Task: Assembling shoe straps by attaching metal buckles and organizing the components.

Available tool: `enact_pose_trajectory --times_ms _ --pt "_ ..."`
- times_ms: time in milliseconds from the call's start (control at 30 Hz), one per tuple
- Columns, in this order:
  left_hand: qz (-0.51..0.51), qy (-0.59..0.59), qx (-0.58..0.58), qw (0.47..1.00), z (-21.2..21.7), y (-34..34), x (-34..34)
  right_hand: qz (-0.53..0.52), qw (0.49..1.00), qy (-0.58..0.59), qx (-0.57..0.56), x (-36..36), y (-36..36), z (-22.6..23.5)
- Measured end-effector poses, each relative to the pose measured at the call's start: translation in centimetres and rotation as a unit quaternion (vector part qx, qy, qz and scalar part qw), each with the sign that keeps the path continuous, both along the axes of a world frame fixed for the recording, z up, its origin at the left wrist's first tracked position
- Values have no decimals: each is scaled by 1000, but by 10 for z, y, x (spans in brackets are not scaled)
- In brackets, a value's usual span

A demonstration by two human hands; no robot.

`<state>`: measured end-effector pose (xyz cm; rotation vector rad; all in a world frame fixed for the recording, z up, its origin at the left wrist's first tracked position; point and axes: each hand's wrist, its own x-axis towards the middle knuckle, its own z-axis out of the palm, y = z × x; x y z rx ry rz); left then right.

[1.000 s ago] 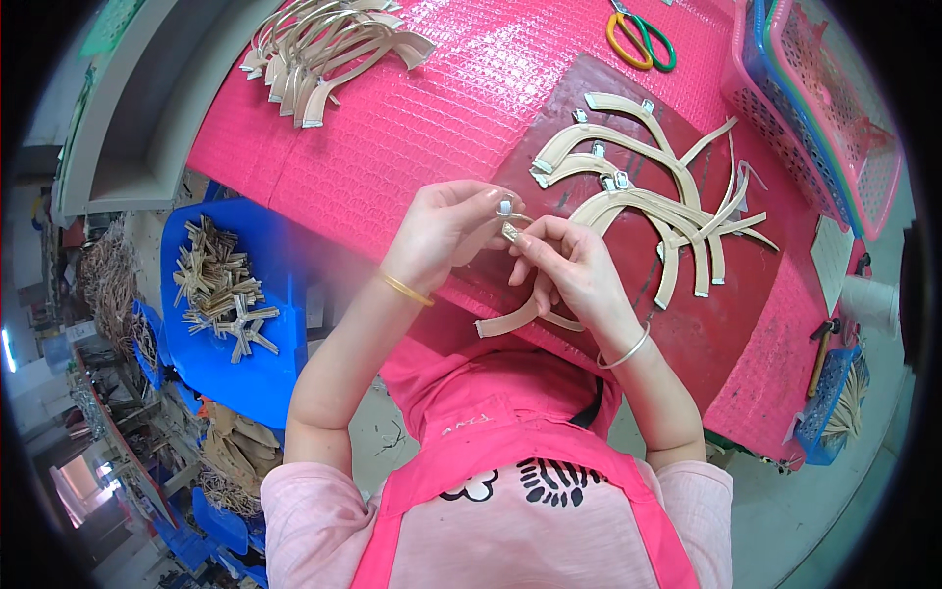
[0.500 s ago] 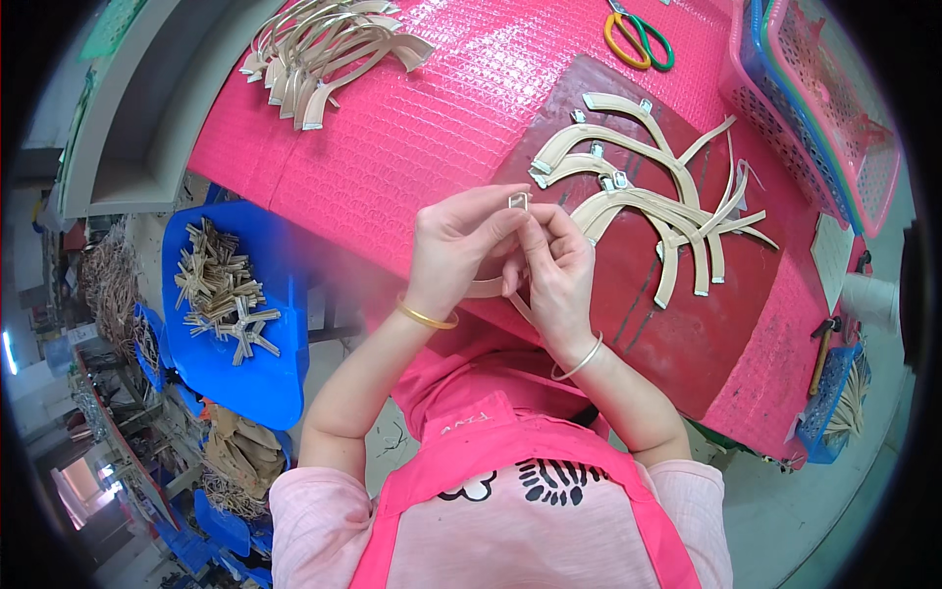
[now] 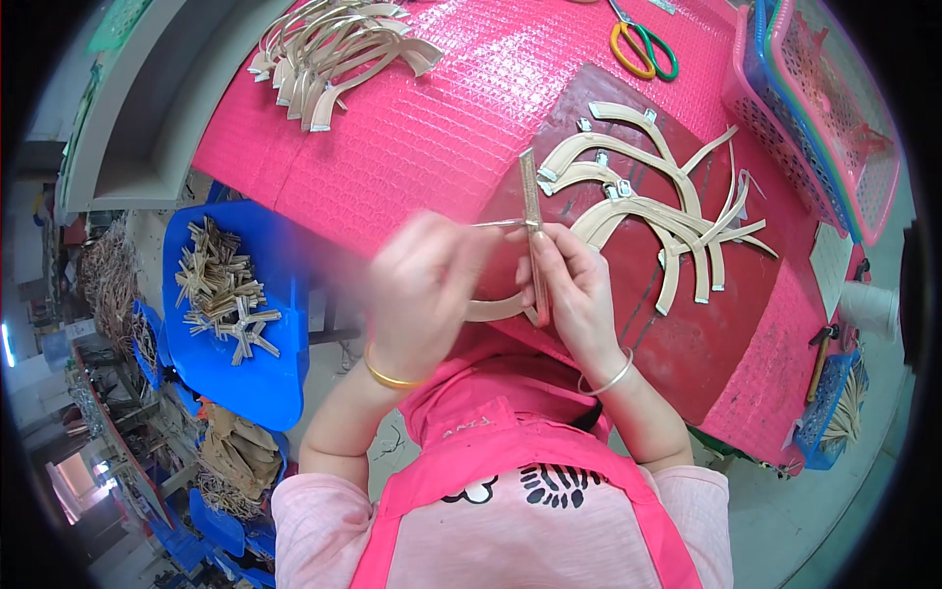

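My right hand is closed round a gold-beige strap that stands upright, its free end pointing away from me. At its middle, a thin strap runs leftward to my left hand. That hand is smeared by motion, but its fingers seem pinched on the thin strap. Below both hands hangs a curved beige strap piece; its link to the upright strap is hidden. To the right, several beige strap pieces with metal buckles lie on a dark red mat.
A pile of strap pieces lies at the far left of the pink table cover. Scissors rest at the back. Stacked plastic baskets stand far right. A blue tray at left carries star-shaped strap bundles.
The small metal buckle held up between both hands is no longer visible. My left hand has moved left and nearer, drawing out the thin strap. The upright strap has come into view.
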<state>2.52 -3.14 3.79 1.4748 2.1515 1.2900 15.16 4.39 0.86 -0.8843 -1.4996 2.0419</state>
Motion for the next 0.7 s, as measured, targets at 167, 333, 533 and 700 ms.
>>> enact_pose_trajectory --times_ms 167,333,533,700 --pt "-62 -483 -43 872 -21 9 8 54 913 -145 377 12 -9 21" --pt "-100 -576 -58 809 -20 8 25 -14 938 -216 270 22 30 45" --pt "-29 -738 -86 668 -10 11 30 109 758 12 643 33 42 20" --pt "-94 -681 -39 725 -17 15 38 69 713 30 697 48 26 9"
